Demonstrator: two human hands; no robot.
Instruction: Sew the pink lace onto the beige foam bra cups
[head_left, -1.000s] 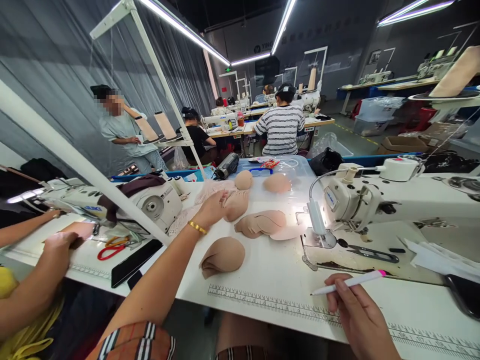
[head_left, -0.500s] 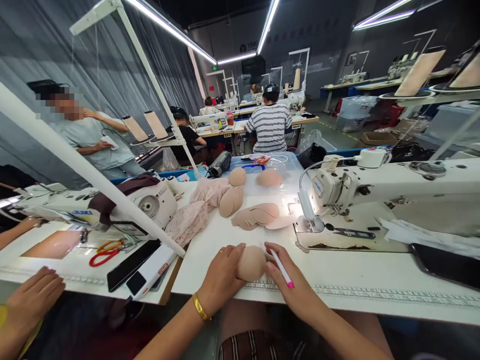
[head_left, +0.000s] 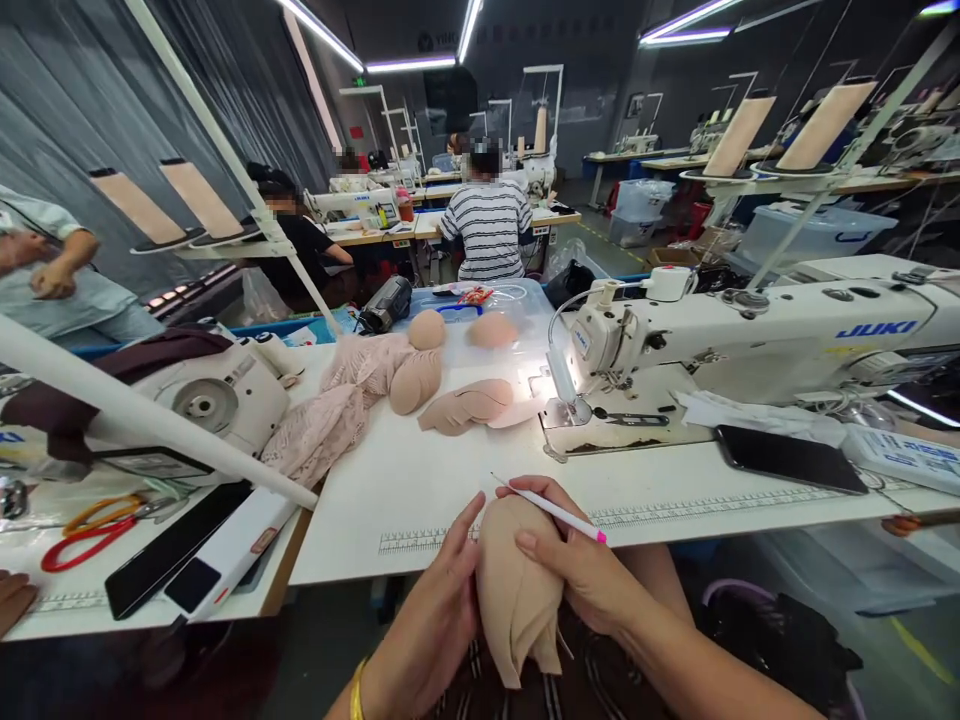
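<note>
1. just in front of the table's [head_left: 360, 500] near edge, over the person's lap, the beige cloth cup [head_left: 517, 590] is held up between both hands.
2. the right hand [head_left: 589, 570] is closed on the cup's right side, its thumb laid flat across the front and the other fingers mostly hidden behind; that thumb and the fingers in back pinch the cloth.
3. the same hand also carries a white pen [head_left: 555, 513], slanting over the top of the cup, thin tip toward the upper left and pink end toward the lower right.
4. the left hand [head_left: 442, 610] is loosely spread, upright at the cup's left side, with one finger pointing up; whether it presses on the cloth i cannot tell. a yellow bracelet [head_left: 358, 690] is at its wrist.
5. the cup has a smooth, rounded top and a faint seam line down the front; its lower end splits into loose, overlapping flaps with pointed corners.
6. on the table beyond are a fanned row of beige pieces [head_left: 465, 405], a small stack of cups [head_left: 416, 382] and pale lace cloth [head_left: 322, 425].
7. to the right of these is a white sewing machine [head_left: 720, 340], with a dark phone [head_left: 787, 460] in front of it.
</note>
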